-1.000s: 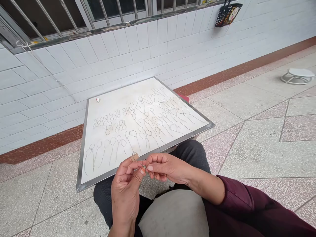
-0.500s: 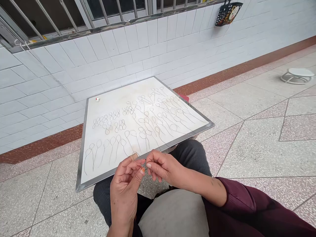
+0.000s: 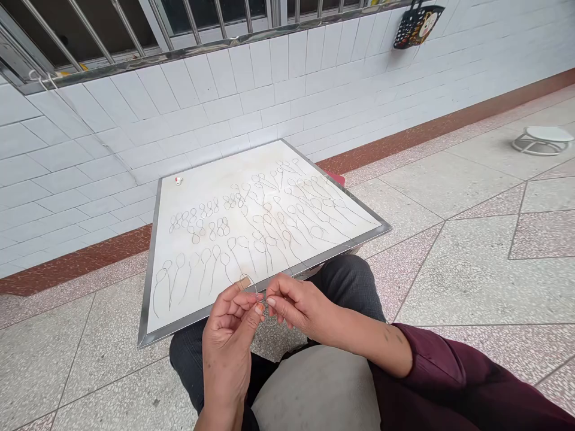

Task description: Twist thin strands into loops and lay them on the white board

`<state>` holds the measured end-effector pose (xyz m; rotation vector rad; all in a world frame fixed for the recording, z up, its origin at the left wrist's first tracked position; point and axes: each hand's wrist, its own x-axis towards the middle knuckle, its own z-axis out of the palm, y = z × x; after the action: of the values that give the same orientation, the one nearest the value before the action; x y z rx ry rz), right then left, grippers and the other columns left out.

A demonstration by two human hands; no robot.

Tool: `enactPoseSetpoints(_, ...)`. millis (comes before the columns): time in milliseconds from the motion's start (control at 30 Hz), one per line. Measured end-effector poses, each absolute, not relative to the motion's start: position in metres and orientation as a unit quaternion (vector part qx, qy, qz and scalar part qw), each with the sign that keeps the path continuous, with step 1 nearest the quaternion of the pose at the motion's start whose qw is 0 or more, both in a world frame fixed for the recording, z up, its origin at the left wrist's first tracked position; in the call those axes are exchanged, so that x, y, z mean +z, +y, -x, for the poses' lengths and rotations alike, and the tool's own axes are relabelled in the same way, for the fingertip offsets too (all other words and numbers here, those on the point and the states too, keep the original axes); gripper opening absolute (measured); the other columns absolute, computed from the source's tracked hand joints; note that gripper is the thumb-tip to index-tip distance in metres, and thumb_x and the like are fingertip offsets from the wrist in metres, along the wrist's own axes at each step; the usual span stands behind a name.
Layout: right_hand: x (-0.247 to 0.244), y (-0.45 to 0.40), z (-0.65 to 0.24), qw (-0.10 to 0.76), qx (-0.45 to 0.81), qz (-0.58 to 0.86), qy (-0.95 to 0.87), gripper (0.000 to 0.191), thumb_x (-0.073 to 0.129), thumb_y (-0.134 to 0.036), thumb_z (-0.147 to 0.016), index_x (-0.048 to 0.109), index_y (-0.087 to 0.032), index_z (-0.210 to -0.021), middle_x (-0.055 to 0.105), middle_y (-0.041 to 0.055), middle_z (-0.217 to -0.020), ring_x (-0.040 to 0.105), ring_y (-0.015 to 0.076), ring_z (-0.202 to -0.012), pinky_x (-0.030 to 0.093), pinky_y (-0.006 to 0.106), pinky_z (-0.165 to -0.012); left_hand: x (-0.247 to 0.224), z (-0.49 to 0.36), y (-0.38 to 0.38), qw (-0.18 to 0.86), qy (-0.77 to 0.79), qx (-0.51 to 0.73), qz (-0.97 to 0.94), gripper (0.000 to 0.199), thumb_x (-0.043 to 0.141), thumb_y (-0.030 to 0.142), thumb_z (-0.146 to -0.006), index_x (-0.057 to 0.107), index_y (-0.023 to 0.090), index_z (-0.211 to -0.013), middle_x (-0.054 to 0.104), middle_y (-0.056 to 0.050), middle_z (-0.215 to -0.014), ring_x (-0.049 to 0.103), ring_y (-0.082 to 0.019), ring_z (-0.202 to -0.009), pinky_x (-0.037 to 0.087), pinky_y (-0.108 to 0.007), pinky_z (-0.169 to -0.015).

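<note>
My left hand (image 3: 230,338) is closed, pinching a thin looped wire (image 3: 255,285) between thumb and fingers. A strip of tan tape (image 3: 244,283) is wrapped round its index fingertip. Close against it, my right hand (image 3: 294,302) pinches the same wire with thumb and index finger. The loop stands up above the fingertips, over the near table edge; the pinched ends are mostly hidden. Beyond the hands, several wires with a single loop and a long tail (image 3: 214,263) lie in rows on the white table (image 3: 197,188). Several figure-eight wire pieces (image 3: 220,227) lie farther back.
The table has a grey metal rim (image 3: 150,299) and stands against a white tiled wall (image 3: 251,96). A small white and red object (image 3: 178,181) sits at its far left. A black basket (image 3: 417,27) hangs on the wall; a round white stool (image 3: 543,139) stands right.
Both hands stay together at nearly the same spot. The wire loop between them has shifted slightly, and a bit of wire now shows near the right fingers.
</note>
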<state>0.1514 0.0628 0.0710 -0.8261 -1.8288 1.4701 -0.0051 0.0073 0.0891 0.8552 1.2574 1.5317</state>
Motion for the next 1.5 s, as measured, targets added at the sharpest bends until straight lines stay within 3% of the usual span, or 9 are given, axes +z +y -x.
enactPoseSetpoints(400,0.060,0.068,-0.150,0.359,0.400,0.314,-0.783,0.010,0.052,-0.030,-0.099,0.055,-0.022,-0.094,0.062,-0.0005,-0.077,0.054,0.0132,-0.065,0.039,0.024,-0.059,0.086,0.007,0.007,0.439,0.539,0.613,-0.375,0.036,0.084,0.029,-0.075,0.073,0.024,-0.109,0.072,0.000,-0.083,0.068,-0.014,-0.082,0.057,-0.028,-0.083)
enactPoseSetpoints(733,0.056,0.069,-0.145,0.404,0.384,0.302,-0.773,0.003,0.056,-0.024,-0.097,0.058,-0.022,-0.098,0.060,0.0024,-0.088,0.056,0.0145,-0.075,0.047,0.026,-0.065,0.086,0.006,0.008,0.413,0.554,0.606,-0.394,0.038,0.083,0.029,-0.077,0.071,0.025,-0.112,0.071,0.002,-0.081,0.067,-0.013,-0.078,0.056,-0.026,-0.081)
enactPoseSetpoints(867,0.057,0.070,-0.147,0.428,0.356,0.276,-0.783,0.019,0.056,-0.020,-0.096,0.057,-0.024,-0.115,0.062,0.0049,-0.097,0.059,0.0154,-0.078,0.051,0.028,-0.066,0.088,0.005,0.008,0.416,0.556,0.607,-0.387,0.038,0.083,0.030,-0.076,0.071,0.024,-0.112,0.071,0.001,-0.081,0.067,-0.014,-0.076,0.056,-0.027,-0.078)
enactPoseSetpoints(967,0.056,0.071,-0.147,0.441,0.325,0.245,-0.800,0.022,0.053,-0.017,-0.098,0.060,-0.026,-0.116,0.063,0.0056,-0.100,0.061,0.0165,-0.085,0.052,0.029,-0.072,0.089,0.004,0.008,0.424,0.553,0.605,-0.385,0.039,0.083,0.031,-0.075,0.072,0.024,-0.112,0.071,0.001,-0.080,0.068,-0.015,-0.077,0.056,-0.028,-0.079)
enactPoseSetpoints(1233,0.053,0.072,-0.147,0.439,0.298,0.253,-0.809,0.017,0.051,-0.019,-0.100,0.061,-0.025,-0.113,0.065,0.0061,-0.102,0.063,0.0161,-0.085,0.053,0.028,-0.070,0.085,0.003,0.010,0.427,0.556,0.614,-0.363,0.040,0.085,0.029,-0.073,0.071,0.022,-0.110,0.075,-0.001,-0.084,0.070,-0.016,-0.078,0.057,-0.028,-0.077)
enactPoseSetpoints(1500,0.056,0.071,-0.148,0.367,0.378,0.307,-0.792,0.011,0.054,-0.022,-0.098,0.057,-0.022,-0.109,0.070,0.0048,-0.095,0.066,0.0167,-0.081,0.053,0.030,-0.071,0.080,0.005,0.011,0.443,0.545,0.620,-0.349,0.038,0.084,0.030,-0.075,0.070,0.021,-0.110,0.075,-0.002,-0.086,0.071,-0.018,-0.082,0.059,-0.033,-0.083)
